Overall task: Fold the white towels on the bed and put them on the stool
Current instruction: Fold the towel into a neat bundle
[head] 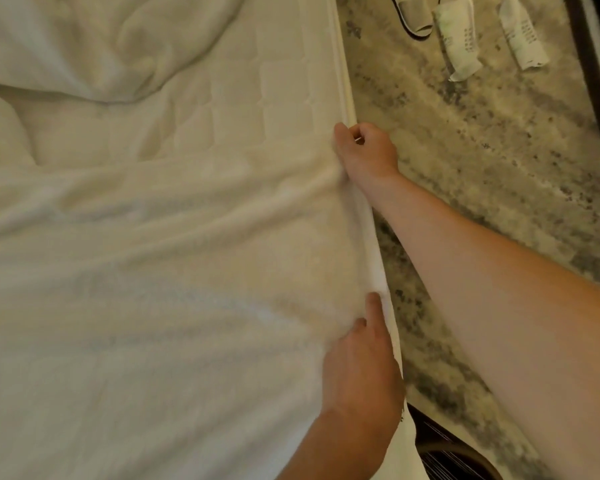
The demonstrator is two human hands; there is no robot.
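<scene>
A large white towel (160, 271) lies spread over the bed, its right edge running along the mattress side. My right hand (366, 150) is closed on the towel's far right corner at the mattress edge. My left hand (361, 365) pinches the same edge nearer to me, thumb and fingers on the cloth. The towel is stretched and creased between the two hands. More crumpled white cloth (84, 46) lies at the far left of the bed. The stool is not clearly in view.
The quilted mattress (257, 98) shows bare beyond the towel. To the right is a mottled stone floor (482, 150) with a slipper (413, 15) and two wrapped white packs (458, 39). A dark round object (447, 452) sits at the bottom right.
</scene>
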